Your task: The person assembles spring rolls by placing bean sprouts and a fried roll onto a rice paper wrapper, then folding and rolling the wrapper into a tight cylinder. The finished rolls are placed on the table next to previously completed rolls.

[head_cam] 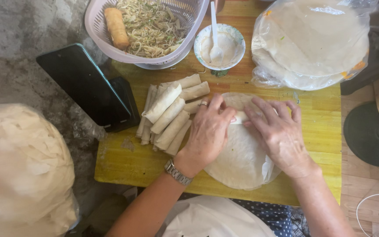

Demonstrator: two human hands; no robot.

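A round white wrapper [242, 162] lies on the yellow wooden board [123, 162], its far edge folded into a small roll [241, 116]. My left hand [207, 134], with a ring and a metal wristwatch, presses on the roll's left end. My right hand [279, 131] holds the roll's right end, fingers curled over it. A pile of finished uncooked rolls [169, 114] lies just left of my left hand.
A pale colander [97, 26] holds shredded filling [154, 26] and one fried roll [116, 27]. A small bowl [237, 37] of white paste has a spoon [216, 39] in it. Bagged wrappers [312, 41] sit far right. A dark phone [84, 83] leans left. A bulging plastic bag [23, 171] stands at lower left.
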